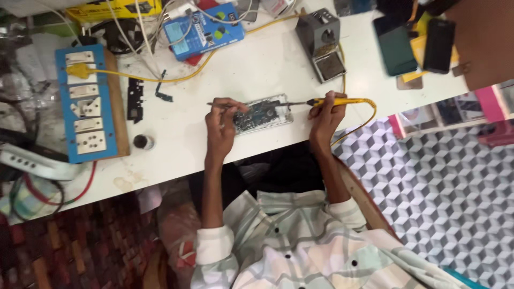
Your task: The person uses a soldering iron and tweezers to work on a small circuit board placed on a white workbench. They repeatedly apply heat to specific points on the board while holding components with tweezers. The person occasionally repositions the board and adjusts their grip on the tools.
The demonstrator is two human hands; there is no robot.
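Note:
An opened phone (pixel 263 113) with its circuit board exposed lies near the front edge of the white table (pixel 257 69). My left hand (pixel 220 122) rests on the phone's left end and pinches a thin metal tool, probably tweezers, that points left. My right hand (pixel 325 113) grips a yellow-handled soldering iron (pixel 337 101). Its dark tip touches the phone's right end. A yellow cable runs from the iron over the table edge.
A grey soldering station (pixel 321 40) stands behind the phone. A blue socket board (pixel 85 101) lies at the left, a blue device (pixel 203 29) at the back. Two dark phones (pixel 417 48) lie at the right. A small black pot (pixel 143 142) and black parts (pixel 135 99) sit to the left.

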